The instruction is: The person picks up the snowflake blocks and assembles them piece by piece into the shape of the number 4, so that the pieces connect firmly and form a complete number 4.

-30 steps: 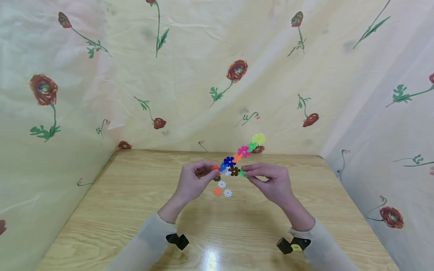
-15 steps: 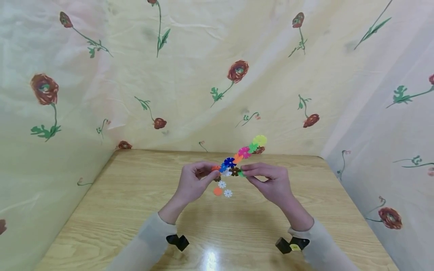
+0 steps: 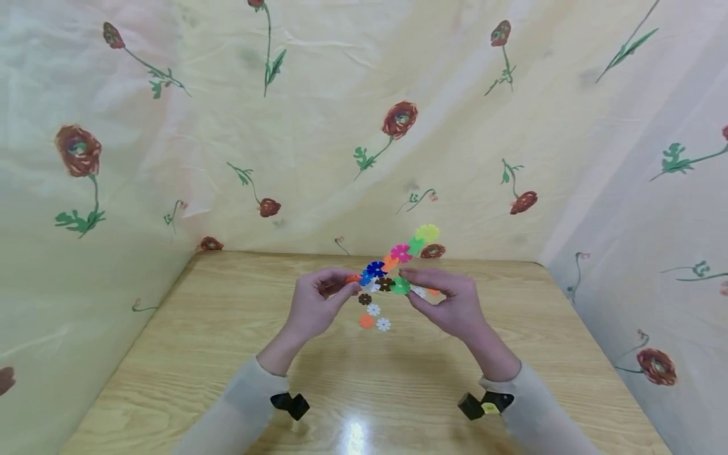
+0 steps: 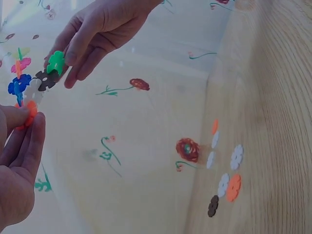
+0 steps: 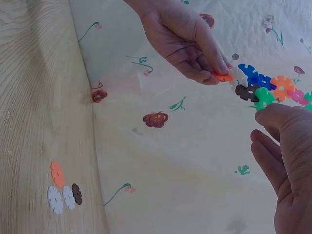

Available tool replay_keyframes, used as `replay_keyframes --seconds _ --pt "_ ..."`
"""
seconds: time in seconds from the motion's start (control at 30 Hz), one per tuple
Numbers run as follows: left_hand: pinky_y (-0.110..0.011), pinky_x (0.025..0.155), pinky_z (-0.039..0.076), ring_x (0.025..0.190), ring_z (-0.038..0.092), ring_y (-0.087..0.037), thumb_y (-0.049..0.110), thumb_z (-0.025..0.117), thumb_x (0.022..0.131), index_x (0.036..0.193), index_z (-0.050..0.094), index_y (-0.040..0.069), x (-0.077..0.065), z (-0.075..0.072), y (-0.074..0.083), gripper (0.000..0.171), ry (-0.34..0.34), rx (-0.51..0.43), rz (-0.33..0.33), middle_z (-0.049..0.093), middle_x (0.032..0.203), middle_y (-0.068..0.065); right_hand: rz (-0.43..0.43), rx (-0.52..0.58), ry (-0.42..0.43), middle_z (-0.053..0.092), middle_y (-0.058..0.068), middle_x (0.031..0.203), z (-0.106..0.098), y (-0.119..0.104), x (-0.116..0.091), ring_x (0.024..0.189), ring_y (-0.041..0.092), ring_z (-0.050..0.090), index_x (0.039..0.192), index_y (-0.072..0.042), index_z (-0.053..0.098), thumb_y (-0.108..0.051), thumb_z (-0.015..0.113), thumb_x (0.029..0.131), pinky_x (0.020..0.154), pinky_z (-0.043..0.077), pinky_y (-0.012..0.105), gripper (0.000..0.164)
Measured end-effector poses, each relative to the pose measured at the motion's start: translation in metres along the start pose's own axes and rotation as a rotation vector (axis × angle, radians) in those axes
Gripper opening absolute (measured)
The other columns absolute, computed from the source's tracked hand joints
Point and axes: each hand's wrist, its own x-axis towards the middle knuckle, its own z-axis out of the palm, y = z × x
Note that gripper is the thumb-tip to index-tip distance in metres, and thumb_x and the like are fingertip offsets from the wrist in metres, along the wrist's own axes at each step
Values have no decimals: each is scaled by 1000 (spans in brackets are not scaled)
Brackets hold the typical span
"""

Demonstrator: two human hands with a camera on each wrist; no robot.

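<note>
Both hands hold up a chain of interlocking plastic snowflake discs above the table. My left hand (image 3: 318,303) pinches an orange snowflake disc (image 4: 31,112) at its near end between thumb and fingers. From there one branch runs up through a dark blue disc (image 3: 376,269), a pink disc (image 3: 400,253) and a yellow disc (image 3: 427,232). A shorter branch has a white disc (image 4: 33,90), a brown disc (image 5: 247,92) and a green disc (image 3: 400,285) at its end. My right hand (image 3: 446,300) holds that green disc's edge between thumb and index finger, with the other fingers apart from it.
Loose discs lie on the wooden table (image 3: 227,341) under the hands: brown (image 3: 364,299), two white, one orange (image 3: 366,321). More white and orange discs (image 4: 215,127) lie farther right. A flower-printed cloth (image 3: 307,126) hangs behind and at both sides.
Both hands and the chain have shifted slightly left. The green disc has turned to show more of its face, and the right fingers have spread. White and orange discs show behind the right hand.
</note>
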Motion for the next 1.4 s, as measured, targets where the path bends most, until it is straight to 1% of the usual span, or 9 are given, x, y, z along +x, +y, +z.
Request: replay_keyframes --seconds 0.13,0.43,0.6,0.7,0.9,1.03,1.13,1.23,1.4 --pt "-24 86 65 88 77 -7 -1 75 96 108 78 -3 0 -1 0 12 7 -2 13 79 100 -23 113 2 -14 80 21 117 1 7 -2 116 -5 71 116 2 80 19 79 80 94 59 18 40" --pt "-24 85 65 87 77 -6 -1 76 96 107 78 -4 1 -1 1 12 11 -15 17 79 99 -24 314 -60 -137 81 14 117 21 41 -8 106 30 79 117 -6 81 12 78 87 86 66 34 35" --pt "-25 86 65 90 80 -29 0 75 97 107 78 -4 2 -2 -2 11 8 -7 11 79 100 -23 324 -193 -228 82 8 95 39 56 -12 87 23 79 103 -7 81 -4 81 90 76 68 38 13" --pt "-26 86 65 92 78 -42 0 75 97 108 77 -4 3 -3 -3 12 9 -12 8 79 101 -24 365 -239 -284 77 3 82 49 62 -14 70 14 70 93 -7 78 -9 78 94 67 63 30 2" --pt "-26 87 65 89 79 -8 0 75 96 109 77 -4 3 -3 -1 13 22 -14 16 79 102 -24 390 -238 -375 80 13 107 72 74 -16 92 24 79 115 -3 75 -2 73 97 80 67 31 18" --pt "-25 87 65 88 77 -3 0 75 96 108 78 -4 3 -3 0 12 23 -13 11 79 103 -24 601 -234 -554 77 16 98 86 74 -16 62 14 66 134 -8 72 -12 62 107 56 56 22 29" --pt "-24 87 65 88 77 -3 1 76 96 107 78 -3 3 -3 0 11 25 -9 2 79 102 -23 668 -235 -680 76 15 96 92 74 -16 52 12 47 141 -11 69 -18 54 111 51 42 24 34" --pt "-25 87 65 87 78 -5 0 76 96 107 78 -3 2 -3 0 11 21 -14 5 79 102 -24 600 -250 -733 77 12 114 97 77 -18 72 16 64 141 -5 68 -13 53 111 71 57 32 34" --pt "-26 87 65 88 79 -12 0 75 96 108 78 -2 1 -3 2 12 18 -19 14 79 101 -24 597 -294 -745 73 17 134 95 82 -27 106 28 72 141 0 65 -7 50 110 99 60 46 35"
